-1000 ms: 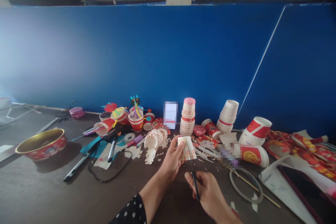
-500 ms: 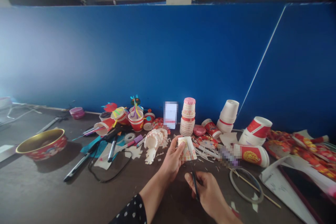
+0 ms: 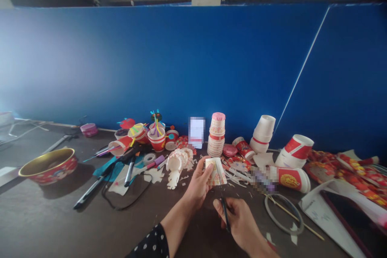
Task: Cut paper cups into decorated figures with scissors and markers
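Note:
My left hand (image 3: 198,181) pinches a patterned piece of paper cup (image 3: 216,174), white with pink and yellow print, its thumb lying across the front. In my right hand (image 3: 238,215) is a pair of scissors (image 3: 224,207) with black handles. Its blades point up and meet the lower edge of the cup piece; how far they are apart I cannot make out. Just beyond my hands stands a stack of printed paper cups (image 3: 216,137). Left of them lies a curled, notched white paper strip (image 3: 177,165), with paper scraps around it.
A red bowl with gold inside (image 3: 50,165) stands at the left. Nearer the middle are a glue gun (image 3: 115,165), a black marker (image 3: 130,171) and decorated cups (image 3: 157,139). To the right lie a tape ring (image 3: 284,213), a tipped red cup (image 3: 292,179) and a dark phone (image 3: 350,217).

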### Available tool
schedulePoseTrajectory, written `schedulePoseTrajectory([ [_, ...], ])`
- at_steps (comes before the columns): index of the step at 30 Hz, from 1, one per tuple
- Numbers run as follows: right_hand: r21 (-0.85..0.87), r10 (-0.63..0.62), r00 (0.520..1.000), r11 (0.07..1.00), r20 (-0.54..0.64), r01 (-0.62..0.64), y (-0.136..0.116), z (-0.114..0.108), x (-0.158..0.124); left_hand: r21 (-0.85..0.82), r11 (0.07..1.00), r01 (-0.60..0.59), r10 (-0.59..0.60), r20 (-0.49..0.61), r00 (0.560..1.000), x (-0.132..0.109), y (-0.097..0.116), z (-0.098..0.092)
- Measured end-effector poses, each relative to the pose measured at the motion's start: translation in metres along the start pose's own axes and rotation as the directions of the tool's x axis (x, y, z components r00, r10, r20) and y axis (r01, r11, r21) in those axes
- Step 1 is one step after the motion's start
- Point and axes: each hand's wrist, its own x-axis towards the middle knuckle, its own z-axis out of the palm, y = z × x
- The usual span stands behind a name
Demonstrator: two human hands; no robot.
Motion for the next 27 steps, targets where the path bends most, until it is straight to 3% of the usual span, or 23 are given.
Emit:
schedulePoseTrajectory([
  [17, 0.096, 0.034, 0.999, 0.995, -0.029, -0.031, 0.0, 0.002, 0.001, 0.034, 0.999, -0.019, 0.02, -0.008, 1.0, 0.003, -0.002, -0.003],
  [23, 0.133, 0.072, 0.997, 0.989, -0.038, -0.066, 0.0, 0.003, 0.003, 0.121, 0.992, 0.035, -0.03, -0.041, 0.999, 0.001, -0.002, -0.007],
  [27, 0.127, 0.049, 0.998, 0.991, -0.039, -0.044, 0.0, 0.002, 0.004, 0.082, 0.996, 0.032, -0.026, -0.069, 0.997, 0.001, -0.003, -0.01],
])
